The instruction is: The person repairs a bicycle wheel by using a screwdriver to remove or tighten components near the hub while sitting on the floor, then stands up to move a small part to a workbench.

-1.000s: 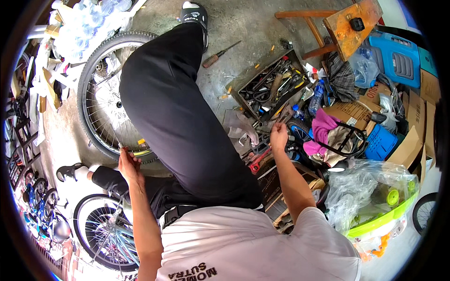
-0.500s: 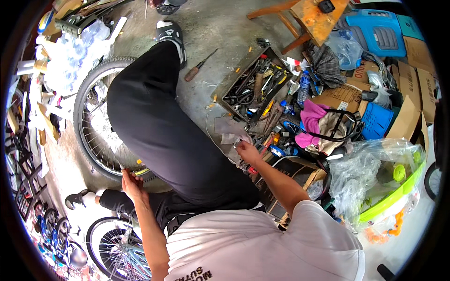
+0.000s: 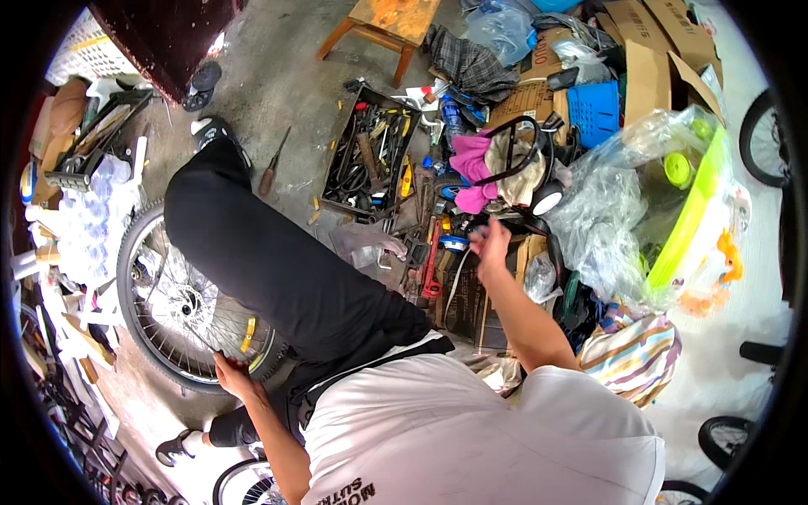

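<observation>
A spoked bicycle wheel (image 3: 187,305) with a brake disc and knobbly tyre lies by my bent leg. My left hand (image 3: 237,376) is at its near rim, with fingers closed; what they hold is too small to make out. A yellow reflector (image 3: 248,334) sits among the spokes just above this hand. My right hand (image 3: 491,246) is over the clutter, close to a pink cloth (image 3: 473,168). Its fingers are curled together and somewhat blurred, hiding whatever is between them. Below and left of it lies a red wrench (image 3: 431,263).
A toolbox (image 3: 330,178) full of tools stands ahead, with a screwdriver (image 3: 271,168) on the floor to its left. Beyond is a wooden stool (image 3: 394,18). To the right are a blue basket (image 3: 592,114), cardboard boxes (image 3: 648,76) and a lime-green tub (image 3: 692,220) with clear plastic.
My view has swung to the right. The right hand has moved away from the grey sheet toward the pink cloth. The left hand stays by the wheel's near edge.
</observation>
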A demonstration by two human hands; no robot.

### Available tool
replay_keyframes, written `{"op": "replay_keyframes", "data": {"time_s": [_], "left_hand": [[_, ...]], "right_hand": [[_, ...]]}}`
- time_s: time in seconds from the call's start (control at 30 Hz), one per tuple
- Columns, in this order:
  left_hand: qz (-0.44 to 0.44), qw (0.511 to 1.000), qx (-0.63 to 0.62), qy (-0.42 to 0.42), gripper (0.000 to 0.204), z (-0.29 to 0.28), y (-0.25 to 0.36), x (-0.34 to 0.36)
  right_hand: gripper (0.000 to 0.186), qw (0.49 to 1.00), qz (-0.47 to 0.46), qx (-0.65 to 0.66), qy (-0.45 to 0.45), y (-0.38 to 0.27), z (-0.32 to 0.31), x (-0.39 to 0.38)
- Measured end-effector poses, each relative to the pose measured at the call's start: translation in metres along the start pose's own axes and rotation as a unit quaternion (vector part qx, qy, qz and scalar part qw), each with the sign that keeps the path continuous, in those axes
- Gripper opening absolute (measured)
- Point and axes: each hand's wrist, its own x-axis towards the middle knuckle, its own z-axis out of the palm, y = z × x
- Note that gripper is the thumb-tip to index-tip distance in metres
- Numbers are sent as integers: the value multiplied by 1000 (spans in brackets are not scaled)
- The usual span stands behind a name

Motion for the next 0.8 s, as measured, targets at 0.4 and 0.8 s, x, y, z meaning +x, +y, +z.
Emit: {"op": "replay_keyframes", "data": {"time_s": [0.4,0.8], "left_hand": [[11,998,-56,-10,36,-26,-18,11],[-11,995,-99,24,32,-20,-10,-12]], "right_hand": [[87,975,58,215,1,-11,27,50],[52,955,126,262,-63,39,10,-19]]}}
